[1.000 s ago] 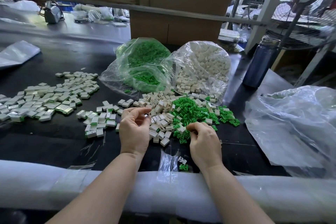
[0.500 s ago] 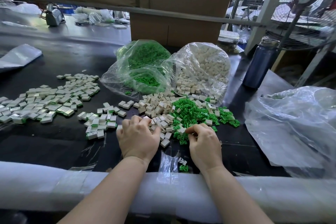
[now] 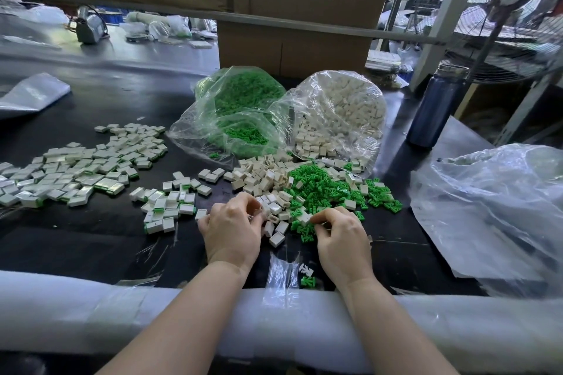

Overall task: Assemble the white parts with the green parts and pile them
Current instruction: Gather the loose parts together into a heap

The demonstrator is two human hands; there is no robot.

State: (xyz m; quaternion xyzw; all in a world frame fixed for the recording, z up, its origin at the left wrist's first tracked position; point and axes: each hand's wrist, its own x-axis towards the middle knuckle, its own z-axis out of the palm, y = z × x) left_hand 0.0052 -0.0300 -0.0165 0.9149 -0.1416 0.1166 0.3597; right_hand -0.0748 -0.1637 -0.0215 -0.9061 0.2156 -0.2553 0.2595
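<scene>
Task judged well underway but far from done: a big spread of assembled pcs (image 3: pixel 79 170) is laid toward the worktop's left edge, w/ a smaller assembled batch (image 3: pixel 170 207) nearer the middle, just left of the left hand (image 3: pixel 233 230). Exact counts can't be given; assembled pcs run to well over a hundred, approx. Left to do: a loose heap of white parts (image 3: pixel 262 179) and a loose heap of green parts (image 3: pixel 323 189), touching each other mid-worktop, dozens each, plus 2 open bags behind them, a green-part bag (image 3: pixel 243 119) and a white-part bag (image 3: pixel 341 113), both still well filled. Left-hand fingers are curled at the white heap's near edge; whether a part is pinched can't be told. Right hand (image 3: pixel 342 237) fingertips are pinched together at the green heap's near edge, apparently on a green part. 2 stray pcs (image 3: pixel 307 275) lie by the worktop's near edge.
</scene>
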